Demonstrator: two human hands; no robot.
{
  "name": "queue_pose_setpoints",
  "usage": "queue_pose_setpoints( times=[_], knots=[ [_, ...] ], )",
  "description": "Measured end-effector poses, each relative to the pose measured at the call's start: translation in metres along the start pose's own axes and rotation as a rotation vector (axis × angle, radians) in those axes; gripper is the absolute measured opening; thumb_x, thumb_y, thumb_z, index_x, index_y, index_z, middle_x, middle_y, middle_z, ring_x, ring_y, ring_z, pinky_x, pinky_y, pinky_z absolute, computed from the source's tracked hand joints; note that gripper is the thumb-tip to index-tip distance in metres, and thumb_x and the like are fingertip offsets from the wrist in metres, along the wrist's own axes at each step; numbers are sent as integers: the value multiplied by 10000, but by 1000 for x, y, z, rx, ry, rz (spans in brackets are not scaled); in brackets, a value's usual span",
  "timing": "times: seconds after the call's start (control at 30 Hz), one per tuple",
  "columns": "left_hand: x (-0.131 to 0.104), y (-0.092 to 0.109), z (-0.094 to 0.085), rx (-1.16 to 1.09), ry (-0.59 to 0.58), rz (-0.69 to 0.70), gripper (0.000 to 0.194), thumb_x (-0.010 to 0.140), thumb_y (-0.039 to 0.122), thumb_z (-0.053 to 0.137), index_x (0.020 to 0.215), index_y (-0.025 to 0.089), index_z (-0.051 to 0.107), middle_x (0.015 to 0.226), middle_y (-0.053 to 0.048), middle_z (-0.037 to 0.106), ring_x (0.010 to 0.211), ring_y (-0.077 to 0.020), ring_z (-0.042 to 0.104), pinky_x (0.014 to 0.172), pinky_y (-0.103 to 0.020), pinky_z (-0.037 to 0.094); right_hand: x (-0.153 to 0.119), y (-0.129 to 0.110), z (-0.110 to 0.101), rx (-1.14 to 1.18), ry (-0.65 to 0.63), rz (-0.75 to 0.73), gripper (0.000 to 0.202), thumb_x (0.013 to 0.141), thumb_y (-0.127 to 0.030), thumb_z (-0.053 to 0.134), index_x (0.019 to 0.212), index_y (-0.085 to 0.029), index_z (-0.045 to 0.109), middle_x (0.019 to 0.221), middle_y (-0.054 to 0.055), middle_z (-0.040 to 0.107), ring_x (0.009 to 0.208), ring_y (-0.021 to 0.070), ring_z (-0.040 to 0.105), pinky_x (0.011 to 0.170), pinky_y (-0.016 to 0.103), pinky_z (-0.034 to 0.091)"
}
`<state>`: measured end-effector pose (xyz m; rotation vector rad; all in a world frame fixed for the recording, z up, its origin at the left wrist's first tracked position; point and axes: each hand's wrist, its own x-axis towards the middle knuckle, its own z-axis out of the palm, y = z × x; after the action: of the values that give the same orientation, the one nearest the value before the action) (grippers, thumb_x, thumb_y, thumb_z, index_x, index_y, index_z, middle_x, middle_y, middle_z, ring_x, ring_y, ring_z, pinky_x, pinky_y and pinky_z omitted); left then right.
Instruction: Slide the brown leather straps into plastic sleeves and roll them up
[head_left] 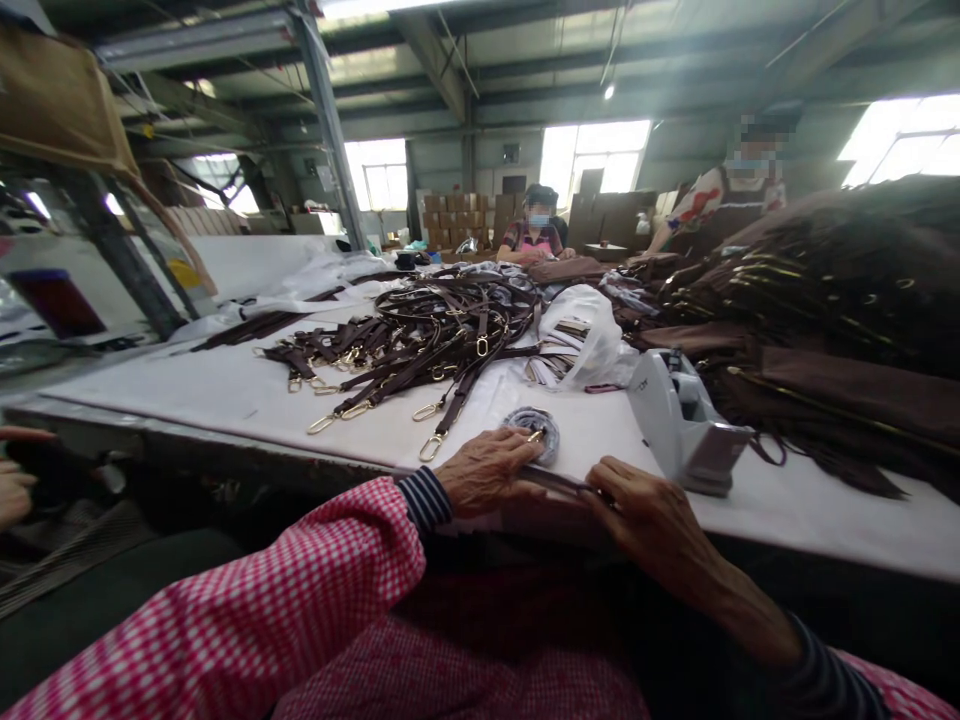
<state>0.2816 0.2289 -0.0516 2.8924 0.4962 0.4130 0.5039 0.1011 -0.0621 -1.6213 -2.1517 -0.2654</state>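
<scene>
Near the table's front edge, a dark brown strap (556, 481) runs between my two hands. My right hand (646, 512) is closed round its right end in a fist-like grip. My left hand (484, 472) has the strap between thumb and fingers, palm down. Its fingertips also reach a coiled strap (546, 440) in pale bluish wrapping, with a gold clasp showing on top. My left palm and part of the strap under it are hidden.
A heap of brown straps with gold clasps (442, 330) lies ahead. To the right stand a grey tape dispenser (686, 425) and piled brown bags (847, 370). A clear plastic bag (592, 335) holds strips. Two masked people work across the table; another person's hand (15, 490) shows far left.
</scene>
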Motion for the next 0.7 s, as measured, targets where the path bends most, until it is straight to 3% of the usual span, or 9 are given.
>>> queue_pose_setpoints(
  times=[0.17, 0.33, 0.5, 0.7],
  knots=[
    [1, -2, 2, -77, 49, -14, 344, 1024, 363, 582, 1302, 168, 636, 1360, -129, 651, 1356, -256, 538, 1155, -415, 444, 40, 26, -5, -52, -144, 42, 137, 954, -154, 592, 830, -207, 620, 824, 23, 681, 738, 191, 642, 656, 295, 368],
    [4, -3, 9, -119, 90, -13, 275, 1065, 346, 498, 1225, 210, 675, 1304, -82, 678, 1310, -218, 562, 1150, -387, 434, 67, 36, -3, -57, -166, -46, 140, 899, -86, 634, 830, -207, 651, 891, 37, 678, 894, 213, 620, 730, 294, 402],
    [9, 1, 11, -150, 140, -65, 228, 1059, 316, 515, 1069, 209, 716, 1158, -53, 723, 1164, -208, 626, 1050, -357, 493, 68, 31, 1, -30, -122, -88, 268, 860, -7, 604, 1041, -197, 663, 1060, 65, 668, 1049, 232, 596, 831, 302, 451],
    [10, 1, 14, -160, 148, -98, 248, 1048, 357, 539, 1033, 209, 737, 1122, -46, 746, 1175, -221, 633, 1072, -348, 480, 56, 25, 10, 81, -162, -105, 282, 933, -35, 498, 1100, -202, 653, 1128, 69, 603, 894, 180, 609, 757, 263, 461]
  ],
)
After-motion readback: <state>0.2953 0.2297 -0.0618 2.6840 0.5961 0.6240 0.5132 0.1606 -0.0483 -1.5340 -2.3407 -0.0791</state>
